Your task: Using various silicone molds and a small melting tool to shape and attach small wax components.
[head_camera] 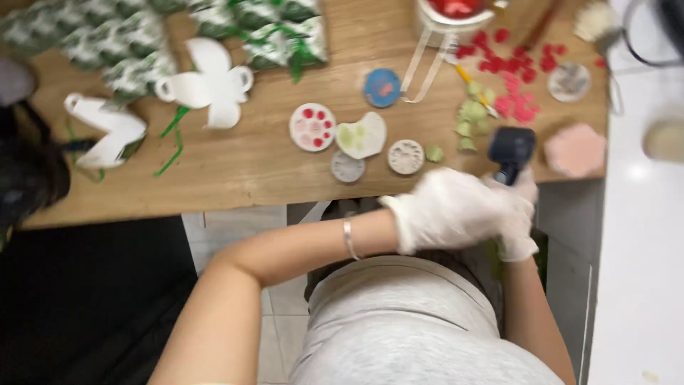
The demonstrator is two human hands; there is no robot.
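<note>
Both gloved hands met at the worktop's (249,171) near edge: right hand (519,214) gripped an upright dark tool (511,151), left hand (449,210) cupped just beside it.

Matt wooden table (242,167), thin white rubbery gloves on both hands, glossy dark plastic tool (511,150).

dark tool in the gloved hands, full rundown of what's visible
The dark tool is black or very dark blue, looks like plastic, with a blocky squarish head and a narrower neck running down into the grip. It stands roughly upright, head up, at the near edge of the wooden table. The right hand, in a white glove, wraps its lower part; the left hand, also gloved, lies against the right one. The handle is hidden. Motion blur hides finer detail. Green bits and a pink piece lie nearby, not touching.
</note>
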